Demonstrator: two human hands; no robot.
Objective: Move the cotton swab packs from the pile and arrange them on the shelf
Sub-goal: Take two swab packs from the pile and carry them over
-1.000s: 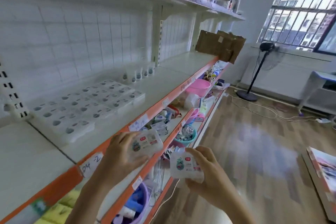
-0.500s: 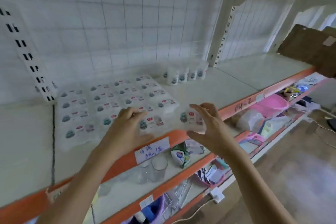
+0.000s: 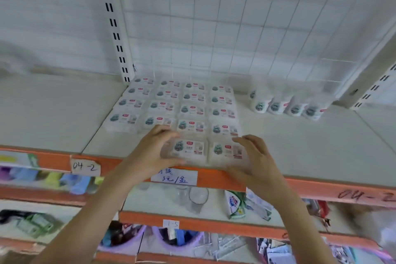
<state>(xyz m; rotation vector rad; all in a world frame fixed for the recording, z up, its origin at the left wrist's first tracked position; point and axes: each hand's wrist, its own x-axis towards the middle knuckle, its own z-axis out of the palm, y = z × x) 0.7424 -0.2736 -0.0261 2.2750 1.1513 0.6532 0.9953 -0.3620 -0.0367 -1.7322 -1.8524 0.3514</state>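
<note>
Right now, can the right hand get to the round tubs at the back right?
Probably yes: the right hand is open beside the front packs, and bare shelf lies between it and the tubs.

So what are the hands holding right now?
The left hand holds a cotton swab pack by its left end, resting on the shelf. The right hand touches the neighbouring pack; its grip is unclear.

White shelf (image 3: 300, 152) with orange front edge, flat cotton swab packs (image 3: 182, 109) in rows, round tubs (image 3: 287, 107) beside

Flat clear packs (image 3: 188, 149) gridded on shelf (image 3: 300, 148)
</note>
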